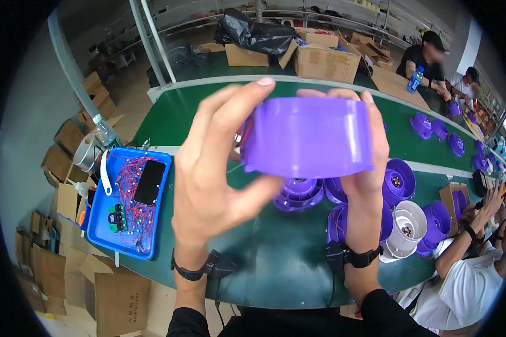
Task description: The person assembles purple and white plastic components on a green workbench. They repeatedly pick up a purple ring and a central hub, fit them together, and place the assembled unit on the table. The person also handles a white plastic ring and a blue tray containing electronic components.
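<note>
A round purple plastic housing [315, 137] is held up above the green bench, its smooth side wall facing me. My left hand [216, 151] grips its left edge, thumb low and fingers over the top. At the right edge my right hand [371, 146] is wrapped round it, partly hidden behind the wall. Some thin wire shows between my left fingers and the housing. Behind and below it, another purple housing [299, 194] with a ribbed ring sits on the bench. Whatever is inside the held housing is out of sight.
A blue tray [94, 224] at left holds red wires [130, 185], a black phone [150, 182] and a green circuit board [117, 218]. More purple housings [399, 181] and a white one [405, 230] stand at right. Cardboard boxes [327, 59] lie at the back; co-workers sit to the right.
</note>
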`<state>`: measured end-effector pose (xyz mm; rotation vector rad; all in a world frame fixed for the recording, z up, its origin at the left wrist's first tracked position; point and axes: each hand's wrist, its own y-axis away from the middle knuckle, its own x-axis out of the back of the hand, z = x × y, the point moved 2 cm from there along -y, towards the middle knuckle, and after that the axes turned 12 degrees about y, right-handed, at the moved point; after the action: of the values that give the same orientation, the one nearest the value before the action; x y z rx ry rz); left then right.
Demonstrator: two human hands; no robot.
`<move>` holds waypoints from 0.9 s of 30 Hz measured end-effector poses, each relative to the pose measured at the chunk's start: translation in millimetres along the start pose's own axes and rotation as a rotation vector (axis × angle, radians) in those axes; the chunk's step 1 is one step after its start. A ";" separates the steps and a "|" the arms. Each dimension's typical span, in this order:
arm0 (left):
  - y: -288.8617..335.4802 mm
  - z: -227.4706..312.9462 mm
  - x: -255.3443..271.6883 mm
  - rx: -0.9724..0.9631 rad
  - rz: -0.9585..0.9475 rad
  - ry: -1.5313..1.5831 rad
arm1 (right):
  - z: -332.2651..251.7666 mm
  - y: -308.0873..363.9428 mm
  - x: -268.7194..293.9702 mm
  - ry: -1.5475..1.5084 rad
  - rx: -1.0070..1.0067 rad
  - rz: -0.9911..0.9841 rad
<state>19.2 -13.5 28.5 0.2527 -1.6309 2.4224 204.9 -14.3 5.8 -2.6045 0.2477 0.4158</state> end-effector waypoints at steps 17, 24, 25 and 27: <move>4.9 -21.9 26.5 0.665 0.016 0.248 | -19.7 19.5 -12.1 0.706 0.303 -0.323; 0.4 -19.1 25.8 0.236 0.186 -0.075 | -18.7 20.8 -16.5 0.675 0.033 -0.292; 0.7 -17.8 27.2 0.218 0.182 -0.105 | -19.1 20.7 -16.7 0.641 -0.020 -0.303; -1.3 -14.7 29.0 0.176 0.170 -0.158 | -22.7 21.1 -15.5 0.646 -0.031 -0.287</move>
<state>-8.8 2.9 31.6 0.3549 -1.5590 2.7429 190.7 -42.2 20.6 -2.6714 0.0721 -0.5338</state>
